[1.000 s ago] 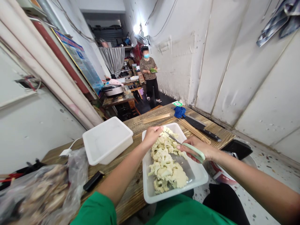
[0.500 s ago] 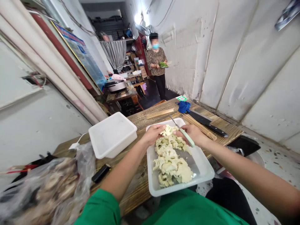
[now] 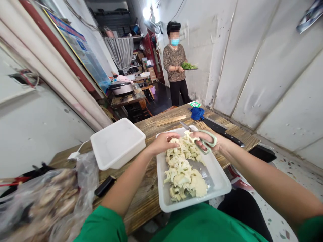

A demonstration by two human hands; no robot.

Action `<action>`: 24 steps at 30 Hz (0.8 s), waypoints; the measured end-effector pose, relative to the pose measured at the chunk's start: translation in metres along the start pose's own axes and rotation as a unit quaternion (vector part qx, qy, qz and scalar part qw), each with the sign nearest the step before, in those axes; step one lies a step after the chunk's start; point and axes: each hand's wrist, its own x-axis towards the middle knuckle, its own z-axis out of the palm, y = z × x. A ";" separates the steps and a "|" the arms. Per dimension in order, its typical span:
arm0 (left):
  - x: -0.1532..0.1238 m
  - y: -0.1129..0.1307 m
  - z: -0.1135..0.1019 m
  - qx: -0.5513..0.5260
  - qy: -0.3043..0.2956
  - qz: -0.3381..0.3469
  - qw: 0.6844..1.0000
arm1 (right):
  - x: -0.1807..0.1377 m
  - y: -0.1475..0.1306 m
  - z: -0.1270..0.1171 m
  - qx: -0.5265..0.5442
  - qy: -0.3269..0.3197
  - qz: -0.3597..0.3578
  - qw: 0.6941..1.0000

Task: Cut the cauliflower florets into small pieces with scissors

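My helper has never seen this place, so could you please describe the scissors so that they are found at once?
Go to the wooden table and find the white tray of cauliflower at its near edge. Above the tray's far half, the camera wearer's right hand holds the scissors. Their pale green looped handles set them apart from the black-handled knife lying beyond.

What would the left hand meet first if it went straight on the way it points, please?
The left hand would probably meet the cauliflower just ahead of it; exact depth is unclear.
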 end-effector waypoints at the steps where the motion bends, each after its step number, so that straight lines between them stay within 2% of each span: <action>1: 0.001 -0.003 -0.005 0.055 0.027 -0.007 0.998 | 0.001 -0.002 -0.003 -0.022 0.017 0.000 1.000; 4: 0.004 -0.008 -0.013 0.209 0.097 -0.034 0.973 | 0.009 -0.004 -0.011 -0.171 0.123 -0.021 0.977; 7: 0.001 0.002 -0.009 0.323 0.074 -0.028 0.943 | 0.013 -0.001 -0.016 -0.301 0.180 -0.016 0.936; 9: -0.007 0.016 -0.001 0.362 0.040 0.001 0.931 | 0.009 0.003 -0.020 -0.320 0.188 -0.016 0.928; 10: -0.012 0.023 0.004 0.364 0.001 0.021 0.931 | 0.005 0.004 -0.022 -0.315 0.188 -0.024 0.930; 12: -0.022 0.037 0.015 0.343 -0.116 0.054 0.931 | -0.007 0.009 -0.025 -0.292 0.173 -0.048 0.939; 14: -0.028 0.045 0.024 0.327 -0.216 0.051 0.918 | -0.020 0.015 -0.027 -0.264 0.149 -0.063 0.951; 16: -0.029 0.048 0.028 0.338 -0.262 0.034 0.903 | -0.030 0.023 -0.027 -0.224 0.128 -0.066 0.964; 18: -0.026 0.047 0.026 0.331 -0.289 0.043 0.897 | -0.039 0.032 -0.026 -0.170 0.115 -0.064 0.977; 20: -0.024 0.045 0.022 0.280 -0.298 0.068 0.910 | -0.048 0.039 -0.023 -0.107 0.105 -0.059 0.987; 22: -0.022 0.042 0.018 0.211 -0.265 0.072 0.938 | -0.059 0.042 -0.020 -0.049 0.089 -0.056 0.993; 24: -0.021 0.041 0.018 0.133 -0.186 0.033 0.973 | -0.072 0.041 -0.016 -0.008 0.046 -0.057 0.997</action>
